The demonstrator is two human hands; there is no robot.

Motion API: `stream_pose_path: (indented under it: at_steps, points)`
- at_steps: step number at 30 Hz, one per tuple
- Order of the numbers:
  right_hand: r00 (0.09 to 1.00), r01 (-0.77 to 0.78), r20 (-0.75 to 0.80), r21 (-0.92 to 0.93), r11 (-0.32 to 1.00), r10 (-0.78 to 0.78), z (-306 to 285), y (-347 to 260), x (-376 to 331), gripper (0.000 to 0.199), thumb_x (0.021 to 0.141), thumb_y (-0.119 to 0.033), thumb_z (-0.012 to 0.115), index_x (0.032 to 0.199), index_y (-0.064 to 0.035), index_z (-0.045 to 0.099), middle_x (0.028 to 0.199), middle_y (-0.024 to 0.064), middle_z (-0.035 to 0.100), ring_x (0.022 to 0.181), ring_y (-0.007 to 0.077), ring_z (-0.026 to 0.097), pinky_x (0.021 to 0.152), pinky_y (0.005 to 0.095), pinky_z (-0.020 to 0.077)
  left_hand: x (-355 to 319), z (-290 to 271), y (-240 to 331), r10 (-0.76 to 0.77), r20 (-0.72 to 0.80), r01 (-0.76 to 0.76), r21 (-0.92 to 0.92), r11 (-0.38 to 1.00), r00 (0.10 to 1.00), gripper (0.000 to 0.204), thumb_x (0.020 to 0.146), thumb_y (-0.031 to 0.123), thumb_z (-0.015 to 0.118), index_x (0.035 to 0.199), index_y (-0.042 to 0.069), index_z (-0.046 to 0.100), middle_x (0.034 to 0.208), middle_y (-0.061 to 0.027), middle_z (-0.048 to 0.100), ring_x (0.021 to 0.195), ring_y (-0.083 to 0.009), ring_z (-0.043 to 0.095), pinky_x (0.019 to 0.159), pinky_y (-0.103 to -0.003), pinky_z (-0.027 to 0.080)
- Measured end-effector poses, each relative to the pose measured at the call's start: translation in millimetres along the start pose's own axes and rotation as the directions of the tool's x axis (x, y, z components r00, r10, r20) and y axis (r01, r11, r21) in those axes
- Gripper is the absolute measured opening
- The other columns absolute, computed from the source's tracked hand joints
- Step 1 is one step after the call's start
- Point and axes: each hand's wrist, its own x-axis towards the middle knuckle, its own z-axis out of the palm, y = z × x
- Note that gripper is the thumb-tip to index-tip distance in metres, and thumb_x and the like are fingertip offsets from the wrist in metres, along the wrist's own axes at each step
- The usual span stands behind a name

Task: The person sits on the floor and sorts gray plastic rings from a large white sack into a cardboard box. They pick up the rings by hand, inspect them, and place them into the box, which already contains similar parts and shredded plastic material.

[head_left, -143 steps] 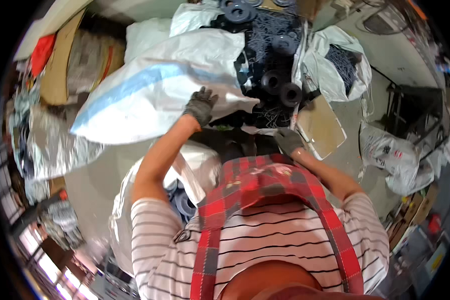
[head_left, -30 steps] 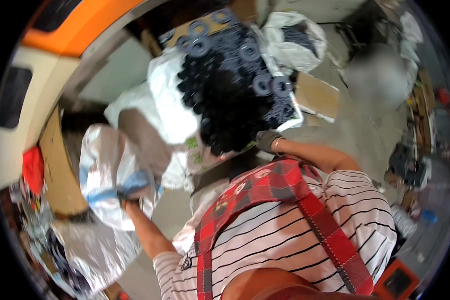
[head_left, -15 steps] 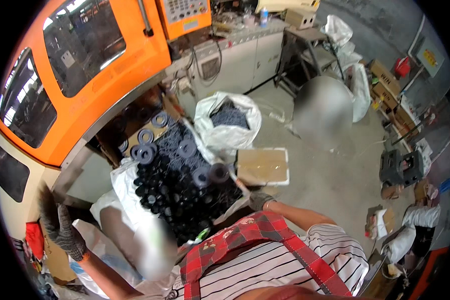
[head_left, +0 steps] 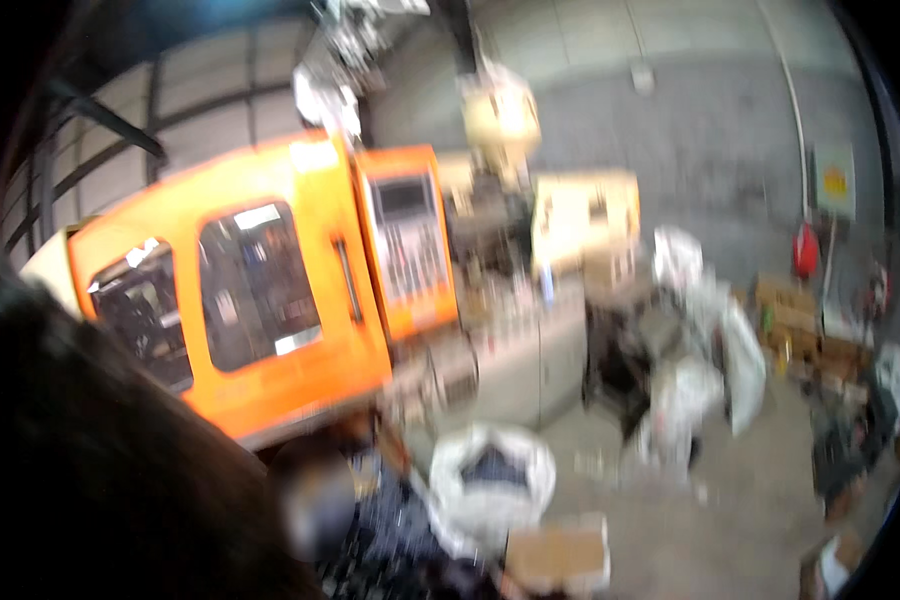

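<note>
A large dark blurred shape, seemingly my left hand (head_left: 120, 460) in its glove, is very close and fills the lower left. Its fingers cannot be made out, nor whether it holds anything. My right hand is out of view. Low in the picture, beyond the dark shape, lies a heap of dark grey and black parts (head_left: 385, 525), smeared by motion. To its right stands an open white sack (head_left: 445, 465) with dark grey pieces inside. In front of the sack is a brown cardboard box (head_left: 555, 558) with a white rim.
An orange machine (head_left: 360, 370) with dark windows and a control panel (head_left: 405, 245) stands at the left. A pale cabinet (head_left: 562, 350) adjoins it. White bags (head_left: 735, 365) sit by a dark stand (head_left: 620, 370). Cardboard boxes (head_left: 790, 310) line the right wall.
The view has swung upward, showing more of the machine and wall. My right hand and clothing have left the picture. The dark shape now covers the lower left, where my gloved left hand was.
</note>
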Motion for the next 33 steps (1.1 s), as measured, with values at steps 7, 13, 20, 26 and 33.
stream_pose_path:
  at_steps: [7,13,20,26,33]
  points:
    - [0.996,-0.074,0.039,0.005,0.997,0.074,13.7,30.0,-6.5,0.036,0.079,-0.032,0.048,0.094,-0.0025,0.063,0.099,0.0206,0.060,0.092,0.0349,0.058,0.082,0.0415,0.0447,17.2,48.3,-3.9,0.017,0.048,-0.010,-0.151,0.988,0.999,0.046,0.080,0.004,0.054,0.124,-0.004,0.041,0.125,-0.0172,0.045,0.118,-0.0284,0.042,0.100,-0.039,0.029]
    - [0.979,-0.161,0.137,0.057,0.985,0.152,52.3,64.6,-40.0,0.036,0.079,-0.031,0.048,0.094,-0.0024,0.063,0.099,0.0208,0.060,0.092,0.0348,0.058,0.082,0.0416,0.0447,-2.4,79.5,5.3,-0.035,0.031,0.040,-0.178,0.983,0.999,0.043,0.080,0.005,0.054,0.121,-0.005,0.045,0.122,-0.0168,0.048,0.115,-0.0275,0.044,0.099,-0.038,0.031]
    - [0.951,-0.176,0.267,0.053,0.983,0.155,66.7,132.6,-94.8,0.036,0.079,-0.031,0.048,0.094,-0.0024,0.063,0.099,0.0209,0.060,0.092,0.0347,0.059,0.082,0.0417,0.0447,26.8,-50.1,53.3,-0.033,-0.374,0.066,0.078,0.995,0.927,0.039,0.081,0.005,0.055,0.118,-0.005,0.048,0.119,-0.0163,0.051,0.113,-0.0265,0.047,0.098,-0.037,0.033]
    - [0.874,-0.281,0.391,-0.078,0.957,0.288,50.5,256.5,-147.2,0.035,0.080,-0.031,0.048,0.094,-0.0024,0.063,0.099,0.0211,0.060,0.092,0.0347,0.059,0.082,0.0418,0.0448,38.7,5.6,82.5,-0.186,-0.566,0.196,-0.044,0.980,0.803,0.036,0.081,0.006,0.055,0.115,-0.005,0.051,0.116,-0.0158,0.054,0.110,-0.0257,0.049,0.097,-0.037,0.034]
    - [0.848,-0.138,0.507,-0.069,0.988,0.154,42.7,282.1,-129.1,0.035,0.080,-0.031,0.048,0.095,-0.0023,0.063,0.099,0.0212,0.060,0.092,0.0346,0.059,0.083,0.0419,0.0448,-23.7,163.1,117.0,-0.657,-0.441,0.727,-0.016,0.687,0.611,0.045,0.073,0.006,0.066,0.116,0.002,0.052,0.109,-0.0154,0.058,0.096,-0.0315,0.057,0.086,-0.038,0.044]
